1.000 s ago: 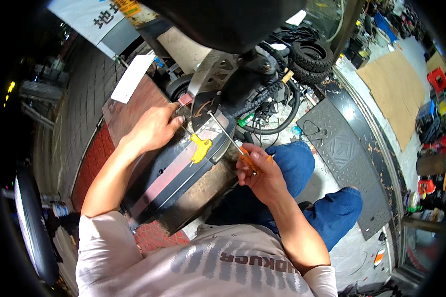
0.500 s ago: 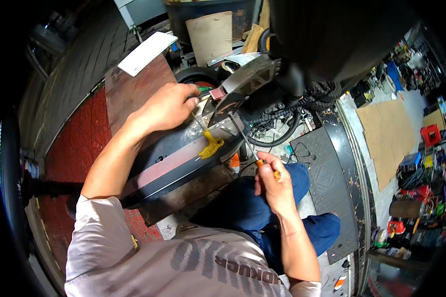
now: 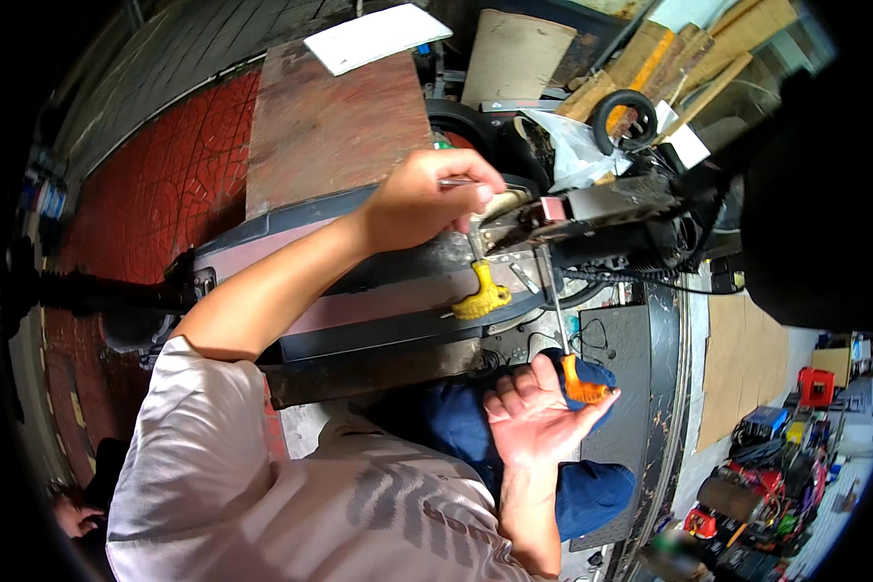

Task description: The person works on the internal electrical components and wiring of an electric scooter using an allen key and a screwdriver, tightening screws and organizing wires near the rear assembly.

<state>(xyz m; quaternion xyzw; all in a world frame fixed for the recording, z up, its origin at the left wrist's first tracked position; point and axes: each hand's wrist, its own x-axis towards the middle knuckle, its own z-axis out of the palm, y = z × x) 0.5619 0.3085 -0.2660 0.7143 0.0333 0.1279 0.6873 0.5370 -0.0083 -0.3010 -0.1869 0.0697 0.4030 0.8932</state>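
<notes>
A scooter deck (image 3: 359,308), dark with a pinkish strip, stretches across in front of me, its metal stem bracket (image 3: 616,199) at the right end. Beside the bracket, my left hand (image 3: 427,202) pinches a slim metal tool (image 3: 456,181), whose far part is hidden. My right hand (image 3: 533,417) is palm up, with the orange-handled driver (image 3: 587,383) between fingers and thumb in a loose hold. Its long shaft runs up to the bracket's near side. A yellow-handled driver (image 3: 482,294) is at the deck's right end, below my left hand; whether its tip is inserted, I cannot tell.
A white board (image 3: 376,39) lies on a brown sheet (image 3: 335,126) beyond the deck. Wood planks (image 3: 640,68) and a small black tyre (image 3: 623,121) are at the back right. Tools and boxes crowd the far right, near a cardboard sheet (image 3: 742,364).
The view has shifted, so the scene sits differently. My right hand has turned palm up and loosened around the orange handle, which has rotated. My left hand stays by the bracket.
</notes>
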